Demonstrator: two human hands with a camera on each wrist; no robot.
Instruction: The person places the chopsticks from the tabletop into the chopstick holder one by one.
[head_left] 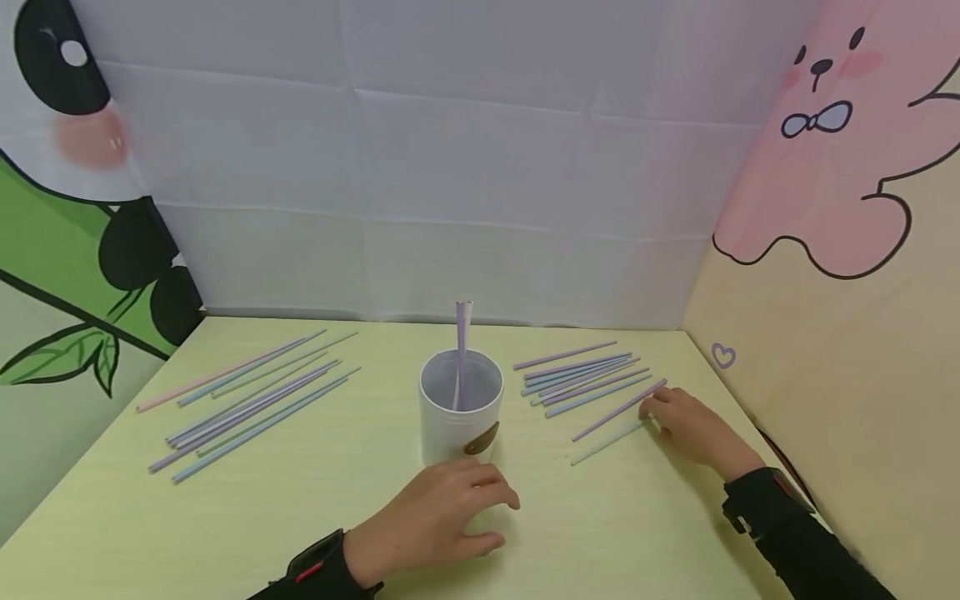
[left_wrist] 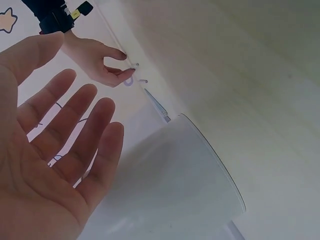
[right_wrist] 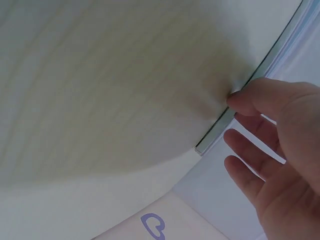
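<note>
While pinching a slim pale-green straw [head_left: 609,443] in right grip [head_left: 692,427], probably needed light pressure. Held nothing in loosely spread left grip [head_left: 438,512].

Left hand [left_wrist: 37,182] beside white cup [left_wrist: 170,175]; right hand [left_wrist: 95,60] seemingly pinches 1 straw [left_wrist: 135,65].

The left hand [head_left: 444,518] is held relaxed at lower centre; at right, the right hand [head_left: 696,431] is pinched.
</note>
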